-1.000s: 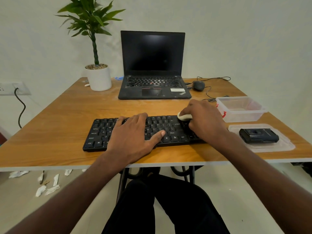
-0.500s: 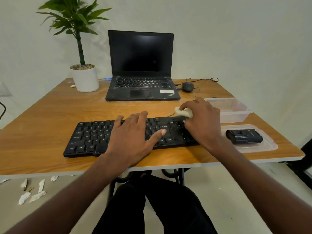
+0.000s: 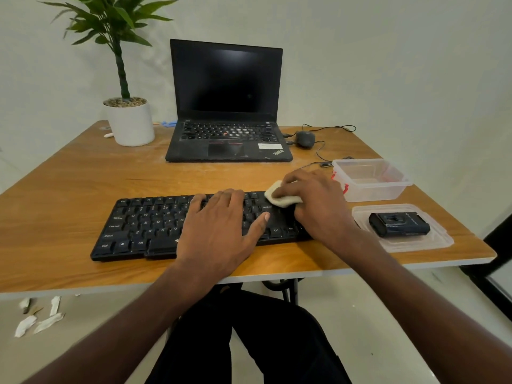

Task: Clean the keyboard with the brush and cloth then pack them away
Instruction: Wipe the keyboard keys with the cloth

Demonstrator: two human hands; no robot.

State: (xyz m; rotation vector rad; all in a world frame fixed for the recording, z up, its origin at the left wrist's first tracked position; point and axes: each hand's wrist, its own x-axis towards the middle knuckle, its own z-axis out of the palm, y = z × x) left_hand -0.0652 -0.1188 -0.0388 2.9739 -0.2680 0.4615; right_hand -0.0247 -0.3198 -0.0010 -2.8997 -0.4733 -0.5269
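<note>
The right hand (image 3: 313,202), fingers curled over the cream cloth (image 3: 281,197) at the keyboard's (image 3: 155,225) far-right corner, has its long left-running axis unwiped beneath the flat, steadying left hand (image 3: 221,231).

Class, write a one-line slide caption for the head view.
Right hand wipes black keyboard with cream cloth while left hand steadies it.

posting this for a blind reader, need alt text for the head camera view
A person's right hand presses a cream cloth onto the right end of a black keyboard while the left hand lies flat on its keys. Behind on the wooden table stand a dark laptop, a potted plant and a clear container.
</note>
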